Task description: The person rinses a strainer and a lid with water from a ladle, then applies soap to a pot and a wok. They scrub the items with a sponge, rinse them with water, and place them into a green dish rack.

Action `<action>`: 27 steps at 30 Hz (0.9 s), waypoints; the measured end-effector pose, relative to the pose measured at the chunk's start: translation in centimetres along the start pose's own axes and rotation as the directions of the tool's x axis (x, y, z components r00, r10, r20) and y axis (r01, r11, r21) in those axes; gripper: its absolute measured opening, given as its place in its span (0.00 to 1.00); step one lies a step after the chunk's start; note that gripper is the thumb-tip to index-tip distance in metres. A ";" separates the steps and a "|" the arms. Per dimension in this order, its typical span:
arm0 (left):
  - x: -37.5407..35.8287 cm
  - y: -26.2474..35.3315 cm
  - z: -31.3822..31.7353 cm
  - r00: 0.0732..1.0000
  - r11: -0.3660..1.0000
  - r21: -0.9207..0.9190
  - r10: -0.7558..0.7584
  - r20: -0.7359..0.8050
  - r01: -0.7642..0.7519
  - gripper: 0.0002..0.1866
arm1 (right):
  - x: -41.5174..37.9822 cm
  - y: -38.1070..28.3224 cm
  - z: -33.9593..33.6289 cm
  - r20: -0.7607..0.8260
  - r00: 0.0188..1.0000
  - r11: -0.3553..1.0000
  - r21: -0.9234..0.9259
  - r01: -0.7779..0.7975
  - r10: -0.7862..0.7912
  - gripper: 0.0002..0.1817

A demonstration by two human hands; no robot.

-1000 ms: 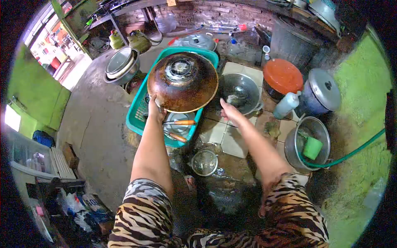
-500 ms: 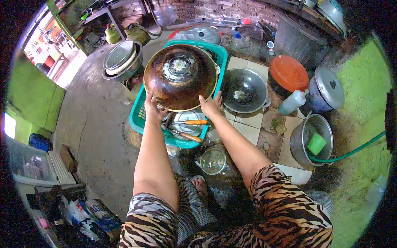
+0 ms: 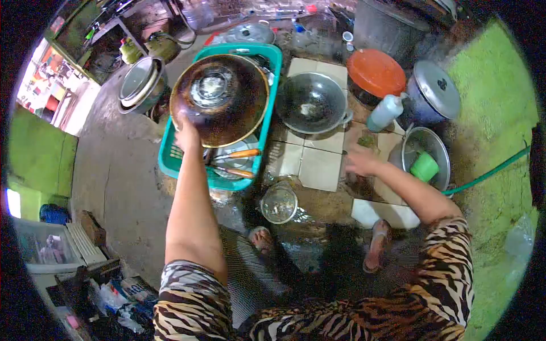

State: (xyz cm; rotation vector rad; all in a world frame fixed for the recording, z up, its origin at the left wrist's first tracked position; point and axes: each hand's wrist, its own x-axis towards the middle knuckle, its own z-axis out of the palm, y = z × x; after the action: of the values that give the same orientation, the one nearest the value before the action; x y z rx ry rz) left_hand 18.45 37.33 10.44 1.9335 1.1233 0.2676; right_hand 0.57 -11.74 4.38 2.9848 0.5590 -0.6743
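Note:
A large brown domed pan (image 3: 227, 116), bottom up with a pale ring on top, rests on the green-blue plastic basket (image 3: 170, 162). My left hand (image 3: 187, 135) grips its near left rim. Below that rim, wooden-handled utensils (image 3: 242, 153) and a metal lid lie in the basket. My right hand (image 3: 365, 162) is off the pan, over the tiles near a greenish scouring pad (image 3: 368, 140). Its fingers are smeared by motion. A dark wok (image 3: 314, 105) with a pale clump inside stands on the tiles between the basket and the bottle.
A bottle of bluish liquid (image 3: 385, 113), an orange lid (image 3: 376, 73) and a lidded pot (image 3: 437, 88) stand at right. A metal pot (image 3: 441, 145) holds a green dipper (image 3: 424, 167); a green hose (image 3: 495, 170) runs to it. A clear bowl (image 3: 278, 204) sits by my foot.
My right hand has let go of the pan's rim and swung right, over the tiles. My left hand stays on the pan. The view has shifted, so the scene sits further left.

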 end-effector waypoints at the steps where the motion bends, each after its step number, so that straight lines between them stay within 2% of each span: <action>1: -1.8 0.3 0.1 0.906 0.911 -0.001 0.410 -0.109 -0.412 0.29 | -3.3 0.9 -2.2 0.275 0.958 0.996 -0.012 -0.084 0.084 0.26; 2: -3.0 0.8 1.2 0.820 0.812 -0.121 0.572 -0.025 -0.571 0.25 | -6.0 3.5 -0.7 0.275 0.923 0.959 0.016 -0.285 0.270 0.25; 3: -4.3 1.5 2.4 0.693 0.678 -0.252 0.720 0.036 -0.691 0.21 | -9.2 6.4 1.3 0.280 0.851 0.880 0.044 -0.474 0.444 0.24; 4: -7.5 2.2 3.2 0.517 0.514 -0.246 0.854 0.057 -0.822 0.17 | -11.9 8.2 1.6 0.195 0.866 0.871 0.089 -0.482 0.460 0.25; 5: -9.6 1.8 5.6 0.547 0.614 -0.284 0.788 0.284 -0.737 0.16 | -14.4 9.8 2.0 0.109 0.872 0.862 0.136 -0.488 0.477 0.25; 6: -12.2 0.9 7.5 0.430 0.547 -0.317 0.824 0.369 -0.775 0.15 | -16.1 11.5 4.1 -0.144 0.807 0.816 0.189 -0.546 0.573 0.26; 7: -15.6 0.5 8.7 0.408 0.640 -0.219 0.678 0.611 -0.737 0.18 | -17.4 13.2 6.1 -0.377 0.671 0.768 0.257 -0.587 0.639 0.28; 8: -15.7 -2.1 12.5 0.278 0.738 -0.233 0.498 0.822 -0.633 0.20 | -18.3 15.0 7.4 -0.366 0.664 0.757 0.265 -0.597 0.652 0.28; 9: -18.9 -1.9 13.0 0.243 0.808 -0.024 0.205 0.948 -0.589 0.24 | -19.2 16.9 8.9 -0.399 0.533 0.665 0.395 -0.634 0.746 0.29; 10: -19.2 -4.2 16.3 0.201 0.879 0.118 -0.025 0.979 -0.463 0.31 | -20.4 18.8 10.5 -0.407 0.385 0.556 0.520 -0.648 0.829 0.31; 11: -19.4 -6.8 19.4 0.238 0.893 0.291 -0.217 0.947 -0.343 0.38 | -21.3 20.8 13.2 -0.383 0.368 0.528 0.527 -0.666 0.847 0.31; 13: -22.0 -8.9 23.0 0.361 0.931 0.320 -0.242 0.901 -0.176 0.41 | -22.1 25.1 19.7 -0.223 0.471 0.382 0.882 -0.276 0.853 0.32; 14: -22.5 -9.3 24.8 0.351 0.938 0.318 -0.255 0.901 -0.136 0.43 | -21.8 25.2 21.1 -0.183 0.455 0.279 0.948 -0.155 0.872 0.32; 15: -21.7 -10.7 28.0 0.308 0.948 0.317 -0.295 0.904 -0.021 0.42 | -22.1 24.5 19.8 -0.157 0.443 0.256 0.951 -0.173 0.882 0.32; 16: -19.4 -12.5 32.4 0.406 0.957 0.288 -0.282 0.869 0.047 0.38 | -22.7 23.7 16.0 0.126 0.472 0.038 0.946 -0.322 0.873 0.31; 17: -18.0 -13.8 35.8 0.499 0.963 0.250 -0.268 0.824 0.104 0.35 | -23.0 23.5 13.7 0.400 0.452 -0.173 0.869 -0.463 0.797 0.30; 18: -19.0 -13.7 36.3 0.525 0.973 0.125 -0.212 0.824 0.196 0.30 | -23.0 24.2 13.5 0.164 0.363 0.079 0.817 -0.571 0.917 0.31; 19: -19.9 -13.7 36.5 0.558 0.959 -0.003 -0.163 0.814 0.285 0.25 | -23.1 25.4 13.8 -0.099 0.310 0.294 0.666 -0.686 0.946 0.32; 21: -13.0 -18.8 44.8 0.396 0.823 -0.124 -0.130 0.909 0.554 0.18 | -22.2 30.4 17.4 -0.470 0.303 0.559 0.685 -0.467 0.829 0.27; 22: -15.7 -16.7 42.8 0.454 0.859 -0.093 -0.172 0.874 0.504 0.13 | -22.2 29.9 16.5 -0.460 0.295 0.546 0.689 -0.477 0.837 0.27; 23: -17.7 -15.3 41.3 0.451 0.863 -0.081 -0.178 0.875 0.498 0.13 | -21.7 29.4 15.6 -0.094 0.361 0.264 0.850 -0.456 0.928 0.24; 25: -18.9 -14.1 39.5 0.461 0.801 -0.184 -0.126 0.879 0.569 0.12 | -21.3 29.9 17.5 0.281 0.433 -0.067 0.892 -0.447 0.856 0.22; 26: -18.7 -15.2 39.3 0.433 0.874 -0.212 0.002 0.901 0.437 0.12 | -21.2 31.8 21.3 0.477 0.559 0.023 0.746 -0.665 0.678 0.20; 27: -21.1 -14.1 36.5 0.439 0.868 -0.196 -0.027 0.898 0.456 0.12 | -20.7 32.4 22.4 0.571 0.585 0.098 0.662 -0.743 0.576 0.20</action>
State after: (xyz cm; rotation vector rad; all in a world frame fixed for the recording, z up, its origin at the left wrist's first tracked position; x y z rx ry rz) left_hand 18.04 3.00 -17.80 1.1632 0.5273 -0.5977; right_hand -14.68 -51.50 -8.75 3.2168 -1.6871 -1.3370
